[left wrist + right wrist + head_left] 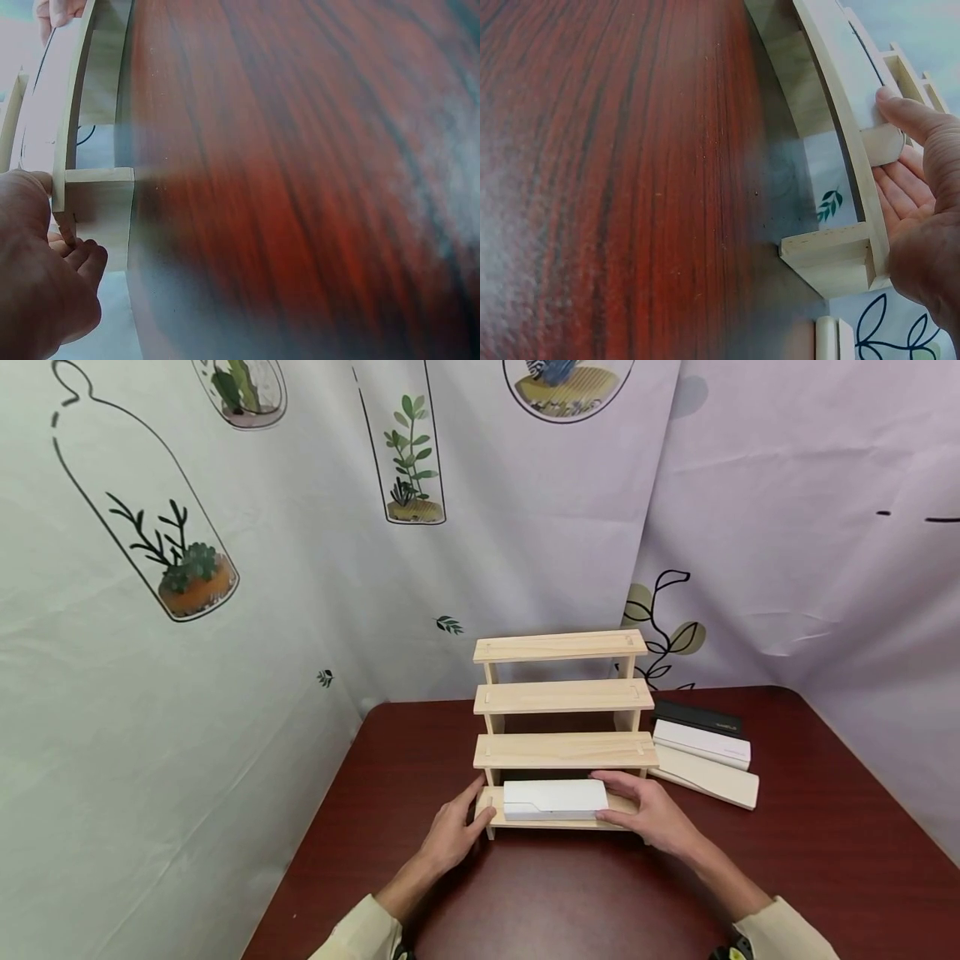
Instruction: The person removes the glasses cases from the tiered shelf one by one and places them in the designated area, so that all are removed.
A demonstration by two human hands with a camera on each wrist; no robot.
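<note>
Hands frame a white box (pixel 553 799) lying flat on the lowest step of a wooden tiered shelf (pixel 560 697). The right hand (pixel 651 814) grips the box's right end, thumb over the top and fingers curled behind it, as the right wrist view shows. The left hand (pixel 454 832) rests at the left end of that step, thumb against the wood and fingers loosely curled; whether it touches the box itself I cannot tell.

Judging by how things lie, one box is seated on the bottom step while the three upper steps are bare. To the right of the shelf, on the dark red tabletop (pixel 525 902), three more boxes wait side by side: a black box (pixel 697 717), a second white box (pixel 701 743) and a cream box (pixel 708 777).

Only the head view shows the whole shelf and the waiting boxes. The wrist views show mostly wood grain, the step's edge and the fingers up close.
</note>
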